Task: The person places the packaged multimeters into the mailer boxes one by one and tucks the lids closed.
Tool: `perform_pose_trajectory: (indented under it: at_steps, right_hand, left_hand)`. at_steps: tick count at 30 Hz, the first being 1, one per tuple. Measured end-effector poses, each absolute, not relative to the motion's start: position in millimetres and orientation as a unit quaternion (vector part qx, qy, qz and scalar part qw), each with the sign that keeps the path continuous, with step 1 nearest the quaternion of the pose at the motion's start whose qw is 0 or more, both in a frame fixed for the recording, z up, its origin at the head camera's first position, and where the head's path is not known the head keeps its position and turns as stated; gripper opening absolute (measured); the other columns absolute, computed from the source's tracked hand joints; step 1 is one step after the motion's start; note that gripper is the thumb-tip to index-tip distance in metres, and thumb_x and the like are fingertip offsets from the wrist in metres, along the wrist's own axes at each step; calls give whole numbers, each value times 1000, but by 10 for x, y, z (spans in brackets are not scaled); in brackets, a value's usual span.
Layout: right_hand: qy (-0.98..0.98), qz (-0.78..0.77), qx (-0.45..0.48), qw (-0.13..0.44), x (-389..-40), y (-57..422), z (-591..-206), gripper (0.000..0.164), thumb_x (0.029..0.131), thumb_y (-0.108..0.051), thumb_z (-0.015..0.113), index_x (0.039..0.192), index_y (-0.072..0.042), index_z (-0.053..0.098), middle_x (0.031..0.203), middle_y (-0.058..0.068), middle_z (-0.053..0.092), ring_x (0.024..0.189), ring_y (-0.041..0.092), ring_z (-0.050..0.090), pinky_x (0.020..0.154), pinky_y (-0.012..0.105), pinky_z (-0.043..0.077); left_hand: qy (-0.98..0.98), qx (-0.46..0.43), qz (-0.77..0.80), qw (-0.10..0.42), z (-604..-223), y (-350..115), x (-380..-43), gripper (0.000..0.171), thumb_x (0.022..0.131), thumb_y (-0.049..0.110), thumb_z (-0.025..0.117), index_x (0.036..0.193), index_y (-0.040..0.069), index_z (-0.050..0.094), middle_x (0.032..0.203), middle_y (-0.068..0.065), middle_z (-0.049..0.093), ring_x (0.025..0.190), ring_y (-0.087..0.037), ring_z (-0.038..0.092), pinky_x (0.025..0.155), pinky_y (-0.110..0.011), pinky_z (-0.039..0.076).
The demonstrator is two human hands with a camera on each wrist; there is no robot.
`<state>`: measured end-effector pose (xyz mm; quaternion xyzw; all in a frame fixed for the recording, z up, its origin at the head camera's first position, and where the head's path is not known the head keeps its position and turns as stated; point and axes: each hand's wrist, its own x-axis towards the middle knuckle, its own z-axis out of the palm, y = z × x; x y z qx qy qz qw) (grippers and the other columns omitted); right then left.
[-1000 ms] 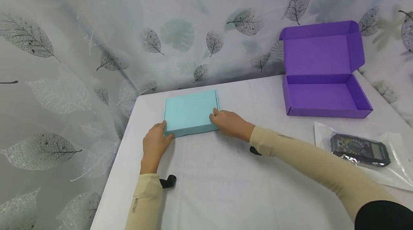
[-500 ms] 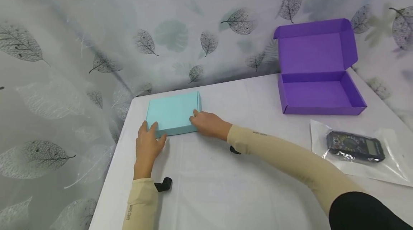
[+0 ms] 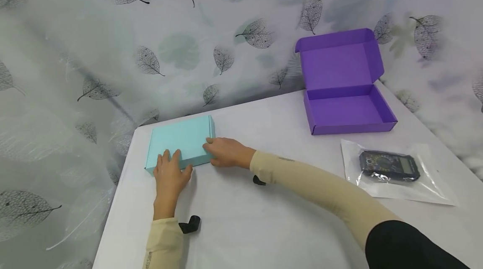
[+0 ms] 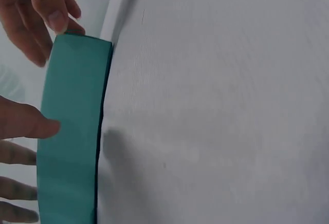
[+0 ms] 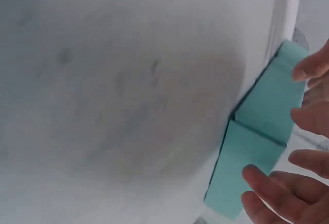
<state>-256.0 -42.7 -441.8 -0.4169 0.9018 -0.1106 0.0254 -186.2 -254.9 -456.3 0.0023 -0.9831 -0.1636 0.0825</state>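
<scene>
A closed light-turquoise cardboard box [image 3: 180, 139] lies flat near the table's far left corner. My left hand [image 3: 168, 177] is at its front edge, fingers spread over the lid's near edge and thumb [image 4: 36, 124] against the front side in the left wrist view. At the box's right front corner is my right hand [image 3: 228, 153], with its thumb by the lid edge. In the right wrist view, that hand's loosely spread fingers [image 5: 275, 193] overlap one short side of the box [image 5: 257, 136].
An open purple cardboard box [image 3: 349, 107] stands at the back right, its lid raised. In front of it lies a black multimeter [image 3: 390, 165] in a clear plastic bag [image 3: 419, 189]. A patterned curtain [image 3: 181, 51] hangs behind and left of the white-covered table [image 3: 264, 223].
The turquoise box has slid left toward the table's left edge, and my right hand has moved with it. My left hand has shifted from the box's left front corner onto its front edge.
</scene>
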Motion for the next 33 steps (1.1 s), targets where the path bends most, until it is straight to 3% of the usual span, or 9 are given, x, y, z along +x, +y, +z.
perform_pose_trajectory:
  at_steps: [5, 13, 20, 27, 33]
  right_hand:
    - [908, -165, -384, 30, -2517, 86, -4244, 51, 101, -25, 68, 147, -5, 57, 150, 13, 55, 132, 27, 57, 104, 39, 48]
    - [925, -223, -307, 13, -2394, 1373, -3924, 53, 102, -27, 69, 146, 0, 56, 148, 16, 56, 138, 34, 50, 112, 49, 39]
    - [940, -231, -252, 6, -2103, 2433, -3806, 52, 98, -22, 74, 142, 3, 60, 142, 21, 60, 134, 41, 52, 110, 57, 40]
    - [947, -226, -226, 10, -1795, 3112, -3833, 57, 99, -24, 75, 148, -3, 55, 147, 19, 57, 134, 43, 51, 106, 60, 42]
    - [956, -208, -201, 41, -1598, 3486, -3944, 70, 93, -30, 82, 149, 1, 53, 148, 21, 55, 136, 46, 48, 107, 63, 39]
  left_hand:
    - [-982, -34, -167, 82, -4530, -2302, -1934, 64, 93, 22, 77, 145, -6, 53, 152, -38, 37, 144, -60, 26, 108, -75, 24]
    - [-974, -99, -185, 89, -4481, -1795, -2138, 61, 95, 25, 74, 146, -3, 53, 153, -36, 39, 145, -57, 27, 111, -72, 22]
    - [-952, -173, -229, 110, -4427, -1237, -2321, 63, 95, 23, 74, 147, -4, 53, 144, -29, 54, 134, -48, 50, 104, -67, 40]
    - [-938, -204, -277, 34, -4373, -708, -2484, 68, 98, 32, 70, 154, 2, 45, 148, -21, 54, 133, -42, 53, 105, -59, 44]
    - [-926, -215, -309, -26, -4348, -309, -2573, 75, 98, 41, 70, 157, 5, 41, 146, -13, 58, 132, -36, 54, 105, -55, 45]
